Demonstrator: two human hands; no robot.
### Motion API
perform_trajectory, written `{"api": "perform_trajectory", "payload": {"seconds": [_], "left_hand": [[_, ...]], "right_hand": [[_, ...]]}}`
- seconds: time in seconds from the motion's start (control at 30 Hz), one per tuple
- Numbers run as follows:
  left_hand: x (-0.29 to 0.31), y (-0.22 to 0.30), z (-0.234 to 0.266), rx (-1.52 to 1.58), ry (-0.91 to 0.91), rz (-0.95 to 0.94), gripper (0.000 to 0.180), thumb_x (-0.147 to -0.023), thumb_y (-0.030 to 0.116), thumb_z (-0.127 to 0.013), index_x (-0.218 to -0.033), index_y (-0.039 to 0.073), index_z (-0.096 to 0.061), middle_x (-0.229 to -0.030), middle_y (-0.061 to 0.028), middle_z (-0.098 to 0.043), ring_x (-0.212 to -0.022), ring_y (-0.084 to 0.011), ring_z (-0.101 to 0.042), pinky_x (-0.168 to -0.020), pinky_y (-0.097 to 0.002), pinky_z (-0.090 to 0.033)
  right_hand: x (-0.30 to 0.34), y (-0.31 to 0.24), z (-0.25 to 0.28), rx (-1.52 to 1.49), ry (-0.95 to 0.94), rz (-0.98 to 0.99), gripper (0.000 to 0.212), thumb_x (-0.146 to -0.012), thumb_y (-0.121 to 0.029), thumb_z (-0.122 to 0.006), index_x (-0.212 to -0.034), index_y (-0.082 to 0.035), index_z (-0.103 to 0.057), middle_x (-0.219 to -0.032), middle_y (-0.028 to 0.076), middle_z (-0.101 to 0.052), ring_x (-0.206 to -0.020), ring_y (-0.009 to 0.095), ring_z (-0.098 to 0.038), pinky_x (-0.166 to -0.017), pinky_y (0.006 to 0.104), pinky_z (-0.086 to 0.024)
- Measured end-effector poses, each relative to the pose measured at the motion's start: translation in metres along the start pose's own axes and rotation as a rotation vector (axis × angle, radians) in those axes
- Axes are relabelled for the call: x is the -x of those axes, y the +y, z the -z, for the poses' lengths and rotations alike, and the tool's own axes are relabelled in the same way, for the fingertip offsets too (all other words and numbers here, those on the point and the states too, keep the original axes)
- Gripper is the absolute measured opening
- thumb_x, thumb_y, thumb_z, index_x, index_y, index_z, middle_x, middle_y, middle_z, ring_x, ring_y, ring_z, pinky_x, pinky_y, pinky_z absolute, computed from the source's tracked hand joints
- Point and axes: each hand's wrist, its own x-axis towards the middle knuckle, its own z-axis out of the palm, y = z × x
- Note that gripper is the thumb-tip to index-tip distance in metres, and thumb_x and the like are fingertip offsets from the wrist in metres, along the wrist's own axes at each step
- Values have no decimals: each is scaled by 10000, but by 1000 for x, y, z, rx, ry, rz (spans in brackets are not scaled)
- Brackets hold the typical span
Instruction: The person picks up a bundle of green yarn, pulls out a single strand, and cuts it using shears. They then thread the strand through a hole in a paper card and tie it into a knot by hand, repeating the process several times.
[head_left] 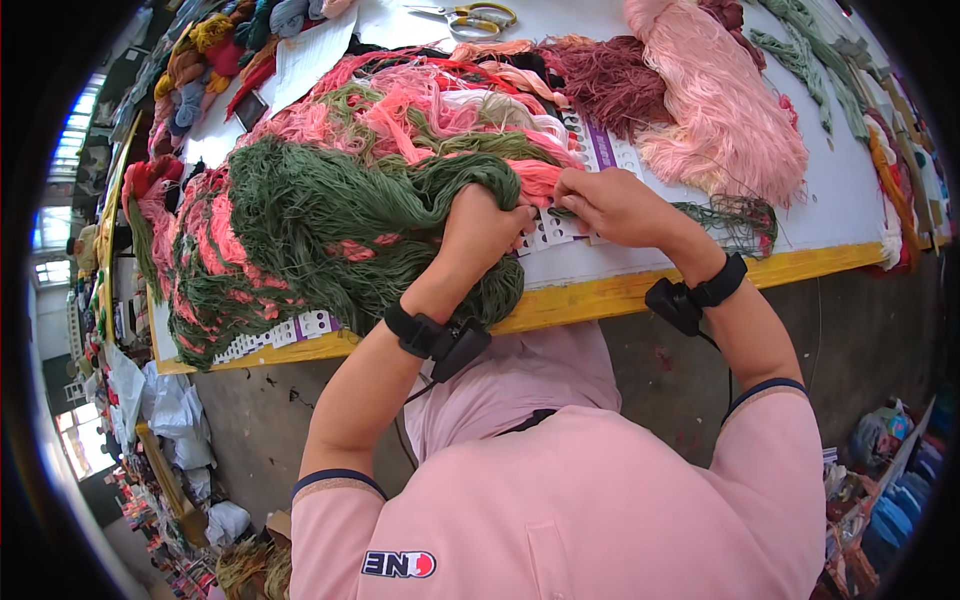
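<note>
A large mass of dark green thread (330,200) lies over coral-pink thread (235,245) on the white table. My left hand (483,228) rests against the right end of the green bundle, its fingers pinched together; what lies between them is hidden. Just to the right, my right hand (622,207) is closed with thumb and fingers on a thin bit of green thread. A white card with punched holes (550,234) lies beneath and between my hands. Loose green strands (735,222) trail on the table to the right of my right hand.
Behind my hands lie a pale pink hank (715,110), a maroon hank (610,85) and scissors (470,18). A paper sheet (312,55) lies at the far left, beside multicoloured hanks (195,65). The table's yellow front edge (640,290) runs close to my body.
</note>
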Motion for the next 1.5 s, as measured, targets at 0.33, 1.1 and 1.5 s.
{"api": "perform_trajectory", "payload": {"seconds": [0.33,1.1,1.5], "left_hand": [[9,18,3,212,-5,199,99,-865,43,-621,-893,-52,-626,-753,-127,-666,-540,-124,-573,-478,-261,-466],[10,18,73,573,-33,154,128,-865,37,-664,-971,22,-593,-728,34,-523,-560,-25,-433,-466,-177,-332],[42,45,263,123,423,-37,160,-922,194,-637,-899,36,-632,-677,21,-566,-500,-58,-487,-464,-170,-377]], "right_hand": [[2,-3,-2,6,7,-19,69,-935,-121,-530,-964,-60,-540,-646,104,-612,-612,277,-632,-593,382,-478],[1,4,6,-218,-41,-158,142,-888,-146,-612,-839,-22,-661,-656,47,-674,-574,114,-642,-572,291,-498],[3,-14,19,-391,-134,-297,150,-914,-149,-592,-894,-18,-660,-688,30,-671,-584,95,-616,-556,255,-480]]}}
